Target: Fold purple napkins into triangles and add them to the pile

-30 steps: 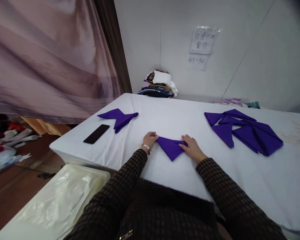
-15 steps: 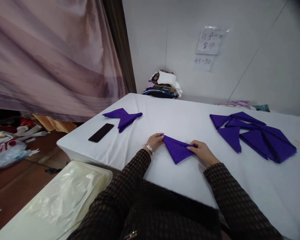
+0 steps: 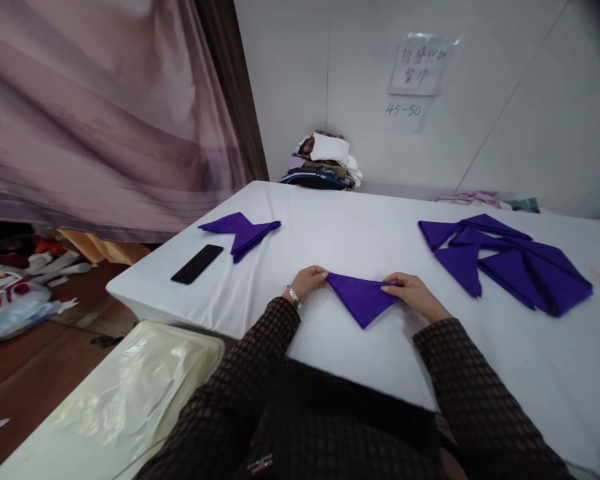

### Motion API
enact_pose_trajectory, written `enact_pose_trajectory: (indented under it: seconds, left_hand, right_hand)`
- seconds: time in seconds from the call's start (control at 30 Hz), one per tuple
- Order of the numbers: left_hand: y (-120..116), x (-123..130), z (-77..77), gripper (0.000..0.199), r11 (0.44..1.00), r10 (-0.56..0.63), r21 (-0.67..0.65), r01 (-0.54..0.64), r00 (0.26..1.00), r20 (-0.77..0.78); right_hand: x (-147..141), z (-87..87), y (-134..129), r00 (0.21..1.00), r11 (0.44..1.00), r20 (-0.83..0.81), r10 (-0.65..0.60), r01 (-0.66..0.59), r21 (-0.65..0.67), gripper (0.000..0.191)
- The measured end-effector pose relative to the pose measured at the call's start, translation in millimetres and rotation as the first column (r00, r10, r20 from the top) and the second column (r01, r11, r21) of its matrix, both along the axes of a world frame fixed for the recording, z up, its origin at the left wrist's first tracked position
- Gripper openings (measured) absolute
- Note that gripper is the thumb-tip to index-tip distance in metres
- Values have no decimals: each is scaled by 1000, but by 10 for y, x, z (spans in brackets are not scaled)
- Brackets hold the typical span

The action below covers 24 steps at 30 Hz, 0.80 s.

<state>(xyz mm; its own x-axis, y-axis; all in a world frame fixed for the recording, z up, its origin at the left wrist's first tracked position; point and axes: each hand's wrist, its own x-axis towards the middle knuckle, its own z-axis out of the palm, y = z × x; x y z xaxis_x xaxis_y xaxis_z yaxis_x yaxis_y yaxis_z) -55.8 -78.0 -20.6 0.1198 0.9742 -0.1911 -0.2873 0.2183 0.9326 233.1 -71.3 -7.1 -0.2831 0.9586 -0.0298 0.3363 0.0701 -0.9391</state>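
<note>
A purple cloth [image 3: 363,298], folded to a triangle with its point toward me, is held between my hands over the white table [image 3: 330,233]. My left hand [image 3: 311,283], with a silver bracelet at the wrist, pinches its left corner. At the upper right edge, the fingers of my right hand [image 3: 414,293] are closed on the same cloth. Several folded purple cloths [image 3: 510,267] overlap at the right. Farther left on the table lie folded purple cloths [image 3: 245,235].
A black phone [image 3: 197,264] lies near the table's left edge. Beside the table, at the lower left, is a plastic-covered white surface [image 3: 130,380]. Folded clothes [image 3: 325,160] are piled by the wall behind, and a curtain [image 3: 105,120] hangs at the left.
The held cloth's lower point and right part have shifted slightly right, along with my right hand. Its top edge looks straighter. My left hand still grips the left corner.
</note>
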Motion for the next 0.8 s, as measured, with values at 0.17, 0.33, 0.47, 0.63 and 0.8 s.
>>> enact_pose_trajectory:
  seconds: [0.17, 0.33, 0.47, 0.63, 0.8]
  left_hand:
    - [-18, -13, 9, 22, 991, -52, 111, 80, 969, -240]
    - [-48, -26, 39, 20, 981, -112, 95, 168, 898, -425]
    - [-94, 7, 91, 23, 986, -151, 29, 165, 952, -267]
    - [-151, 44, 175, 28, 983, -181, -40, 177, 967, -180]
    - [-126, 58, 128, 31, 982, -187, -14, 190, 948, -258]
  right_hand:
    - [36, -18, 16, 999, 999, 27, -43, 43, 14, 29]
    - [60, -51, 37, 996, 996, 53, -78, 76, 51, 32]
    - [59, -59, 44, 995, 996, 51, -81, 79, 41, 33]
    - [53, -49, 40, 994, 995, 56, -91, 88, 55, 32]
    - [67, -52, 44, 993, 992, 64, -103, 99, 75, 30]
